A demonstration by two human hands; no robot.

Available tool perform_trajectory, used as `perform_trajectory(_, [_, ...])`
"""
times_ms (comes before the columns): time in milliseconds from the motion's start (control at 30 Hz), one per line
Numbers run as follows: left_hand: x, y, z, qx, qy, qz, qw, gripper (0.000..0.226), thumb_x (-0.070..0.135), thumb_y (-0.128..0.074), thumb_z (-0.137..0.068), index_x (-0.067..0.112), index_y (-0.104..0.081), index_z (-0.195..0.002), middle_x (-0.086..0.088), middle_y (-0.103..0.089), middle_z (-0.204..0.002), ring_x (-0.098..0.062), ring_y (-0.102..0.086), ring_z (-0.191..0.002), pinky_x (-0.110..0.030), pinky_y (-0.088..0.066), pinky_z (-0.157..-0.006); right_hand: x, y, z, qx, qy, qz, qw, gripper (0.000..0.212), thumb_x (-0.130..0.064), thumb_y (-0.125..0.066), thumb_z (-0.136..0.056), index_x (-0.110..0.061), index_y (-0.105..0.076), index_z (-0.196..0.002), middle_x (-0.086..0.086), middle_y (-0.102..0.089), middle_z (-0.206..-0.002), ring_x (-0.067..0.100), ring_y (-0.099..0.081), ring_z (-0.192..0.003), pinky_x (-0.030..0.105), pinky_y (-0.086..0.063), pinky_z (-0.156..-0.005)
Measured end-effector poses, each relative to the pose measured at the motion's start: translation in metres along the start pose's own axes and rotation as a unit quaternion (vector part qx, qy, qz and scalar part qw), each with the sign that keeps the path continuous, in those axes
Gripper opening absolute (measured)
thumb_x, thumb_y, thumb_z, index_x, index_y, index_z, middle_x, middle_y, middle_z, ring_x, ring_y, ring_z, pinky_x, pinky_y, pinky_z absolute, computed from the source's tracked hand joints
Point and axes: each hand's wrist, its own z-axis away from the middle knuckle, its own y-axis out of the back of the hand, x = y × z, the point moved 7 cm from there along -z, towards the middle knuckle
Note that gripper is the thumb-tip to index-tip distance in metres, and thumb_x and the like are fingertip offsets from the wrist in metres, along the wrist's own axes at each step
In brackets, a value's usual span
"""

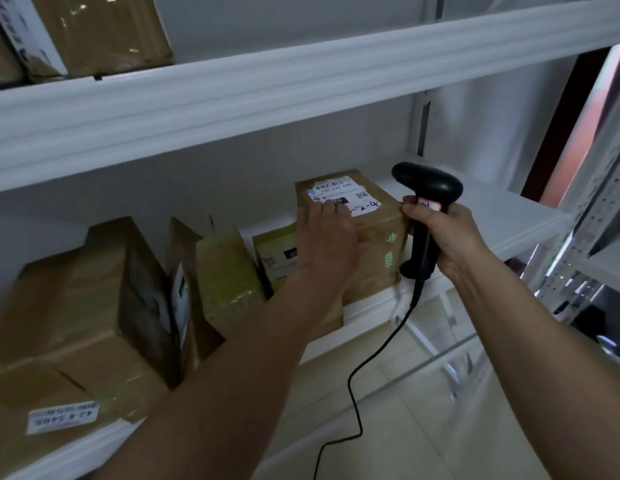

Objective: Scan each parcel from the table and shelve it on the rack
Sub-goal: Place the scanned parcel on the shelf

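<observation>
Nearest on the rack shelf (509, 216), several brown parcels (104, 306) already stand shelved at left, and farther right my left hand (327, 237) rests flat on this labelled parcel (377, 233) I judge nearly placed, my right hand (447, 233) gripping the scanner (428, 188); the table is unseen.

White label (339, 195) on the top of the parcel (367, 230) at the shelf's right end reads "220-720 C40", with handwritten "A-2-". An upside-down sticker (60, 416) on the left-end box (76, 323) reads "42 4 5408".
</observation>
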Motion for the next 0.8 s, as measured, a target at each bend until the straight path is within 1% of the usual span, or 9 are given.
perform_trajectory(67, [-0.003,-0.004,0.003,-0.023,-0.002,0.046,0.999,0.075,0.049,-0.058,-0.090,0.009,-0.031,-0.147,-0.009,-0.033,-0.153,-0.025,-0.023,-0.143,-0.040,-0.013,-0.119,-0.006,0.003,0.015,0.023,0.026,0.019,0.999,0.012,-0.006,-0.069,-0.083,-0.015,-0.068,-0.092,0.000,-0.071,-0.090,0.015,-0.067,-0.085,0.029,-0.054,-0.081])
perform_trajectory(133, [-0.011,-0.002,0.014,-0.030,0.016,0.147,0.989,0.077,0.042,-0.060,-0.092,0.010,-0.023,-0.151,-0.007,-0.022,-0.158,-0.023,-0.013,-0.147,-0.036,-0.013,-0.120,-0.013,0.005,0.034,0.035,0.056,0.047,0.997,0.014,-0.008,-0.069,-0.083,-0.020,-0.067,-0.088,-0.001,-0.070,-0.091,0.012,-0.065,-0.085,0.029,-0.052,-0.085])
perform_trajectory(233, [-0.028,0.021,0.049,0.099,0.008,0.267,0.959,0.045,0.021,-0.064,-0.091,0.011,-0.053,-0.133,-0.007,-0.051,-0.136,-0.022,-0.040,-0.127,-0.034,-0.038,-0.103,-0.013,-0.009,0.066,-0.002,0.068,0.076,0.995,0.013,-0.011,-0.071,-0.082,-0.022,-0.066,-0.085,0.009,-0.069,-0.090,0.021,-0.065,-0.085,0.037,-0.052,-0.084])
perform_trajectory(333, [-0.055,0.025,0.096,0.156,0.000,0.319,0.935,0.017,0.007,-0.065,-0.087,0.010,-0.069,-0.103,-0.004,-0.064,-0.103,-0.014,-0.057,-0.092,-0.025,-0.048,-0.079,-0.001,-0.039,0.098,-0.071,0.047,0.088,0.992,0.014,-0.008,-0.071,-0.081,-0.021,-0.067,-0.084,0.001,-0.066,-0.072,0.014,-0.063,-0.072,0.033,-0.050,-0.074])
perform_trajectory(433, [-0.087,0.026,0.146,0.175,0.015,0.325,0.929,0.012,0.006,-0.060,-0.086,0.010,-0.071,-0.092,0.007,-0.062,-0.090,-0.003,-0.056,-0.076,-0.015,-0.048,-0.068,0.021,-0.082,0.134,-0.165,0.010,0.094,0.982,0.016,-0.005,-0.073,-0.078,-0.022,-0.071,-0.077,0.006,-0.066,-0.071,0.020,-0.064,-0.070,0.039,-0.051,-0.073])
perform_trajectory(533, [-0.127,0.037,0.196,0.206,0.052,0.304,0.929,0.014,0.012,-0.057,-0.080,0.010,-0.070,-0.085,0.002,-0.063,-0.085,-0.009,-0.058,-0.073,-0.016,-0.045,-0.064,0.044,-0.134,0.175,-0.250,-0.024,0.108,0.962,0.027,-0.003,-0.074,-0.077,-0.030,-0.075,-0.072,-0.001,-0.070,-0.070,0.017,-0.065,-0.070,0.039,-0.052,-0.073])
perform_trajectory(667, [-0.202,0.047,0.267,0.176,0.169,0.266,0.933,0.016,0.006,-0.061,-0.074,0.016,-0.070,-0.082,0.013,-0.059,-0.079,-0.001,-0.049,-0.065,-0.011,-0.040,-0.058,0.071,-0.217,0.242,-0.368,-0.027,0.110,0.923,0.024,0.001,-0.072,-0.079,-0.023,-0.071,-0.084,-0.004,-0.071,-0.072,0.011,-0.065,-0.066,0.034,-0.053,-0.066])
perform_trajectory(733, [-0.247,0.054,0.311,0.160,0.237,0.268,0.920,0.019,0.002,-0.061,-0.076,0.018,-0.070,-0.082,0.020,-0.056,-0.080,-0.002,-0.052,-0.065,-0.009,-0.041,-0.058,0.091,-0.258,0.276,-0.403,-0.035,0.127,0.906,0.018,-0.001,-0.073,-0.078,-0.019,-0.070,-0.083,-0.003,-0.069,-0.068,0.011,-0.063,-0.062,0.034,-0.051,-0.065])
perform_trajectory(800, [-0.291,0.061,0.361,0.145,0.298,0.274,0.903,0.023,-0.001,-0.061,-0.079,0.020,-0.069,-0.081,0.017,-0.059,-0.079,-0.006,-0.056,-0.065,-0.016,-0.045,-0.061,0.111,-0.298,0.317,-0.433,-0.048,0.145,0.888,0.014,-0.006,-0.075,-0.078,-0.018,-0.071,-0.085,-0.001,-0.070,-0.071,0.012,-0.063,-0.064,0.036,-0.053,-0.069])
